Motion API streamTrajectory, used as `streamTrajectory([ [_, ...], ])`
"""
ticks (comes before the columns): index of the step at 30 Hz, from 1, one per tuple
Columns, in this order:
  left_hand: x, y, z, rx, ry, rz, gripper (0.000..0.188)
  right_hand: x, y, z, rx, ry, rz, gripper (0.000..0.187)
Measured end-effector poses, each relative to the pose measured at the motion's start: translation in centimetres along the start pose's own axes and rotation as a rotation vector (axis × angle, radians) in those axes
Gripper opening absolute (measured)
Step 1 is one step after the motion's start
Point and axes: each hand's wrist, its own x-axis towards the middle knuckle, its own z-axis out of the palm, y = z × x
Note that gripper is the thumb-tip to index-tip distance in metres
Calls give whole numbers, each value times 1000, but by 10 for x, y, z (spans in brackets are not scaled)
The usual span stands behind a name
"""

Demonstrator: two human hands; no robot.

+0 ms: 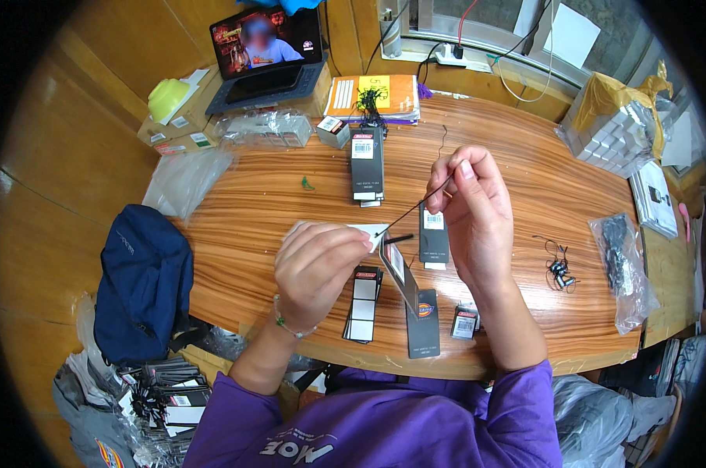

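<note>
Over the middle of the table, my left hand (318, 265) pinches a white tag (366, 229). A dark grey hang tag (402, 279) hangs at an angle beside its fingertips. From this spot a thin black string (415, 209) stretches up to the right. My right hand (475, 203), raised higher, pinches the string's other part between thumb and fingers. Beneath lie a stack of white-panelled tags (363, 304), a grey tag (424, 327), another grey tag (434, 238) and a small stack of labels (463, 321). Farther back stands a pile of grey tags (367, 168).
Black strings (372, 108) lie on an orange booklet (403, 90) at the back; more loose strings (559, 271) are at right. A tablet (267, 43) stands behind a plastic-wrapped box (267, 129). Wrapped boxes (608, 129) fill the far right corner. A blue bag (141, 285) sits at left.
</note>
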Motion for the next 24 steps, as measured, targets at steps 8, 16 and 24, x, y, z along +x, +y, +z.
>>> streamTrajectory([
  [8, -1, -8, 2, -204, -95, -127, 9, -1, 3, 2, 213, -123, -31, 12],
  [16, -4, -10, -7, -872, -231, -635, 14, -5, 0, 8, 238, -204, -5, 14],
  [24, -9, -10, 4, -982, -81, -709, 24, -5, -1, 8, 254, -202, -2, 15],
])
